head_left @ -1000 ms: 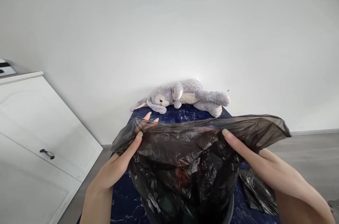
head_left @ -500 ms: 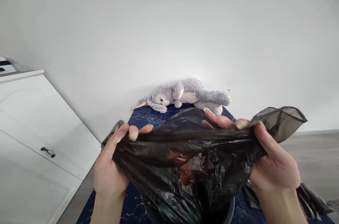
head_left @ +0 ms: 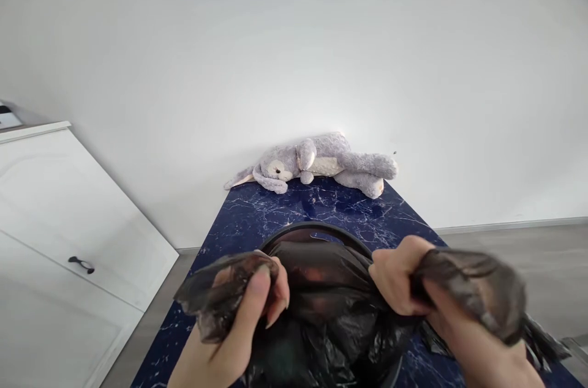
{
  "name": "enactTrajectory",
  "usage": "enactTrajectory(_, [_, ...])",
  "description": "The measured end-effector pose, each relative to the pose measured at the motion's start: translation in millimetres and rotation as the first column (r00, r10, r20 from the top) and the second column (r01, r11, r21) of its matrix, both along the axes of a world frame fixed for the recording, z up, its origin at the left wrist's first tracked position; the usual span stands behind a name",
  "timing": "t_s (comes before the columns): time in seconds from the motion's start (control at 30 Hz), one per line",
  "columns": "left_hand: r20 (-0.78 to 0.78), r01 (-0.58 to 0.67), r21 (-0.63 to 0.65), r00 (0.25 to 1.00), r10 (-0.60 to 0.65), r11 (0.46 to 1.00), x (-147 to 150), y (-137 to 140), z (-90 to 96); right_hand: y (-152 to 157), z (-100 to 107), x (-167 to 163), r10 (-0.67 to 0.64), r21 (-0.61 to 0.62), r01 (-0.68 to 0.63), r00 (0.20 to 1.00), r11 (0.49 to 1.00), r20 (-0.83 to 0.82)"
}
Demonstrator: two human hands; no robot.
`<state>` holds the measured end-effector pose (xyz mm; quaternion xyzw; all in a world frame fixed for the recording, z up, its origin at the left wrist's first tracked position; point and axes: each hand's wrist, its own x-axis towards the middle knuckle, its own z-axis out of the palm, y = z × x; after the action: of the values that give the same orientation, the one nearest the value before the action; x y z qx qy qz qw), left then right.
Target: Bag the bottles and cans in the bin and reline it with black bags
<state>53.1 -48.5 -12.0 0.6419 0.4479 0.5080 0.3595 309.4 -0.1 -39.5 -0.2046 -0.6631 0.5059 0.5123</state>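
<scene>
A thin black garbage bag [head_left: 316,308] lies gathered over a round dark bin [head_left: 294,230], and reddish contents show faintly through the plastic. My left hand [head_left: 252,302] is closed around one top corner of the bag, which flops out over its thumb. At the opposite side, my right hand [head_left: 404,278] grips the other corner in a fist, with loose plastic trailing over the wrist. Between both hands the bag's upper edge is drawn together across the bin's opening. The lower part of the bin is hidden by the bag.
The blue marbled table [head_left: 229,216] carries the bin. A grey plush rabbit [head_left: 316,161] lies along its far end against the white wall. More black plastic [head_left: 544,339] lies at the right. A white cabinet [head_left: 68,204] with a dark handle stands left.
Both hands have come down and closer together, bunching the bag's corners in their fists. The stretched edge has dropped, so the bin's far rim now shows.
</scene>
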Motion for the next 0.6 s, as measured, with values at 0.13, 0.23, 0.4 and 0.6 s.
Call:
enactTrajectory(0.13, [-0.231, 0.013, 0.000, 0.973, -0.013, 1.000, -1, -3, -1.5, -10, 9, 1, -0.148, 0.287, 0.018, 0.886, 0.958, 0.439])
enactTrajectory(0.23, [-0.376, 0.062, 0.026, 0.925, -0.047, 0.998, -5, -1, -2.4, -12, 19, -8, -0.177, 0.386, -0.036, 0.846, 0.922, 0.503])
enactTrajectory(0.4, [-0.452, -0.002, 0.091, 0.891, 0.043, 0.996, -6, -1, -0.2, -9, 23, -16, -0.215, 0.412, -0.057, 0.784, 0.910, 0.582])
enactTrajectory(0.6, [-0.600, -0.025, 0.101, 0.796, 0.081, 0.995, -9, -3, 1.6, -9, 18, -16, -0.246, 0.400, -0.048, 0.721, 0.915, 0.648])
